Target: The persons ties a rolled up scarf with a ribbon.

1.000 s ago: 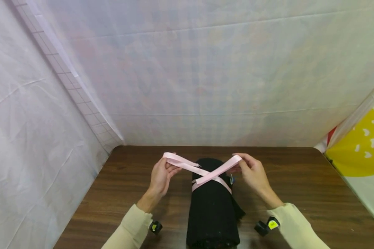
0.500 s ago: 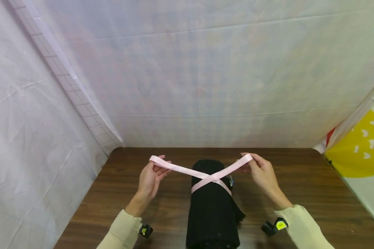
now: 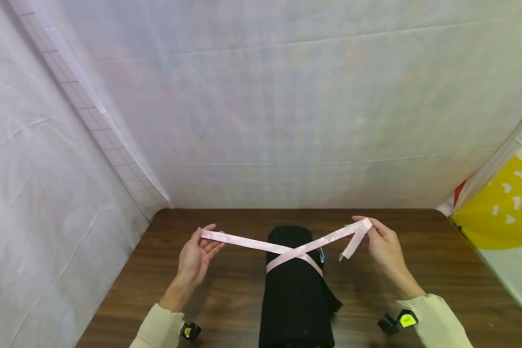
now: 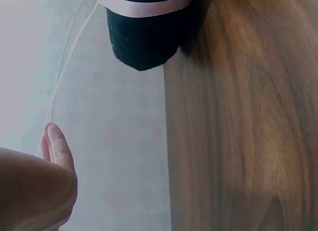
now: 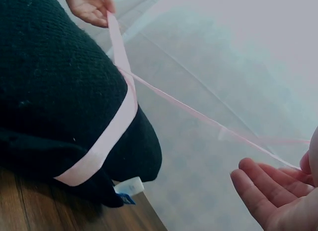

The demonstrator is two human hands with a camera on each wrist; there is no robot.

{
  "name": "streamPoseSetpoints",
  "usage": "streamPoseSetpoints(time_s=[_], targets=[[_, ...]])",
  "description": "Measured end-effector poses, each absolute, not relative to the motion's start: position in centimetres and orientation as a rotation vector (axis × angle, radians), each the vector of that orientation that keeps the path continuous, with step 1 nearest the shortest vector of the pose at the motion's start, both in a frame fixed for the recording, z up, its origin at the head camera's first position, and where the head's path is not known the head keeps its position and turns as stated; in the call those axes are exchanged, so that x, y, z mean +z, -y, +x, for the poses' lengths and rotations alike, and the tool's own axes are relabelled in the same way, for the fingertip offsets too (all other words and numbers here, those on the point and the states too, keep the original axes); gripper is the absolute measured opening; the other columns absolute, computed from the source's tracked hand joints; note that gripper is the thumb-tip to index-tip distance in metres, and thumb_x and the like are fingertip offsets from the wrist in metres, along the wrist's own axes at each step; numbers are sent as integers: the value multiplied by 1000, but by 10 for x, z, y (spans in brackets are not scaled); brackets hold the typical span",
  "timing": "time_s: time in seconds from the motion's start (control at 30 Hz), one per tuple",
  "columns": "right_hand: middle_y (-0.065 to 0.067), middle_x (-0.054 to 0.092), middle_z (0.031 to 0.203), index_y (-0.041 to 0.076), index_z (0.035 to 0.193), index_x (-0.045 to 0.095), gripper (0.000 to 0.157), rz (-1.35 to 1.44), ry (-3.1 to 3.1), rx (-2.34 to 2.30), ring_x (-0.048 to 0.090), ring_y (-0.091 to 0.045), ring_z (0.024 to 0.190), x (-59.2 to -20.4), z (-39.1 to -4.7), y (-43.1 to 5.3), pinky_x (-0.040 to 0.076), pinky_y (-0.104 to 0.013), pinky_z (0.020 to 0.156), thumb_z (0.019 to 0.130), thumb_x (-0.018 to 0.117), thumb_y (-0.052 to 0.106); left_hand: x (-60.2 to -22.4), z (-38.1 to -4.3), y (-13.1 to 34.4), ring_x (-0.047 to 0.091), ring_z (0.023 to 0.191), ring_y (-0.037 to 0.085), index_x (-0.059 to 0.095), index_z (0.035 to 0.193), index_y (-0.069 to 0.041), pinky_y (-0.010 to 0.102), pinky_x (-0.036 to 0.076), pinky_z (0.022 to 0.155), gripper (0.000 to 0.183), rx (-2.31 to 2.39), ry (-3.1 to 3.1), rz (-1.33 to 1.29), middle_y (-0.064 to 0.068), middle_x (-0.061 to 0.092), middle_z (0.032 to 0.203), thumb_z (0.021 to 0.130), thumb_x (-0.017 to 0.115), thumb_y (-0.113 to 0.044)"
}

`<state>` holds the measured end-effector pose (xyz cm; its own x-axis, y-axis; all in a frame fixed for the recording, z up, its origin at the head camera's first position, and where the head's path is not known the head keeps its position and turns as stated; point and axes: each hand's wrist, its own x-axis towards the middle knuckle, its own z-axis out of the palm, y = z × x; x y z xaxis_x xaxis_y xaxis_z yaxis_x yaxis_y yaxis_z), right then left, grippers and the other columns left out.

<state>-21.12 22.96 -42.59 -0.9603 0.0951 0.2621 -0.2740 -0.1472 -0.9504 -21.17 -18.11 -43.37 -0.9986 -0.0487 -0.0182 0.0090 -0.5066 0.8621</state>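
A rolled black knit cloth (image 3: 296,299) lies lengthwise on the table, with a pink ribbon (image 3: 252,244) passed round its far part and crossed on top. My left hand (image 3: 193,258) pinches one ribbon end between thumb and forefinger, out to the left, other fingers loosely extended. Off to the right, my right hand (image 3: 387,246) pinches the other side, and a short tail of ribbon hangs from its fingertips. Both lengths run fairly straight from the crossing. In the right wrist view the ribbon band (image 5: 107,144) circles the roll (image 5: 59,67) near its end, beside a small white-and-blue tag (image 5: 130,187).
The brown wooden table (image 3: 139,290) ends at a pale curtain (image 3: 278,121) behind it. Another white sheet (image 3: 48,193) hangs at the left. A yellow patterned panel (image 3: 500,212) shows at the right. Both wrists carry small black camera mounts, and a loose black flap (image 3: 332,299) sticks out from the roll.
Both hands have moved apart, left hand leftward and right hand rightward, drawing the ribbon lengths out longer and straighter. The tail at the right hand now hangs free. The roll stays put.
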Motion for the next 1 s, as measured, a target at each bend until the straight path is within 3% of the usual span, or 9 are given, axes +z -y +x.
streamPoseSetpoints(time_s=[0.13, 0.27, 0.57, 0.8, 1.0], targets=[[0, 73, 90, 14, 103, 72, 25, 198, 1774, 2291, 72, -9, 80, -430, -210, -239, 58, -25, 70, 105, 46, 14, -437, -211, 188, 71, 83, 15, 53, 128, 5, 30, 57, 82, 45, -2728, 1513, 74, 8, 73, 97, 110, 25, -26], [-6, 72, 93, 8, 106, 71, 24, 299, 1695, 2335, 73, -15, 82, -435, -207, -249, 59, -30, 74, 105, 47, 10, -439, -209, 194, 70, 79, 14, 61, 117, -2, 30, 58, 82, 42, -2745, 1494, 103, 8, 72, 92, 110, 26, -25], [-5, 74, 94, 10, 105, 72, 29, 270, 1643, 2440, 74, -17, 85, -450, -199, -265, 59, -34, 75, 106, 43, 12, -447, -202, 207, 70, 83, 13, 54, 128, 1, 28, 56, 84, 44, -2749, 1519, 149, 6, 71, 92, 110, 24, -26], [-10, 73, 97, 4, 108, 71, 29, 295, 1541, 2581, 74, -22, 88, -459, -199, -281, 58, -39, 78, 106, 43, 8, -452, -200, 214, 71, 86, 13, 63, 113, -7, 27, 56, 85, 42, -2810, 1465, 107, 7, 72, 93, 110, 24, -24], [-13, 73, 101, 4, 109, 71, 35, 296, 1468, 2794, 73, -26, 92, -470, -200, -298, 58, -41, 83, 107, 37, 7, -458, -200, 219, 72, 90, 17, 67, 105, -8, 29, 57, 85, 45, -2859, 1431, 146, 10, 72, 93, 110, 25, -21]])
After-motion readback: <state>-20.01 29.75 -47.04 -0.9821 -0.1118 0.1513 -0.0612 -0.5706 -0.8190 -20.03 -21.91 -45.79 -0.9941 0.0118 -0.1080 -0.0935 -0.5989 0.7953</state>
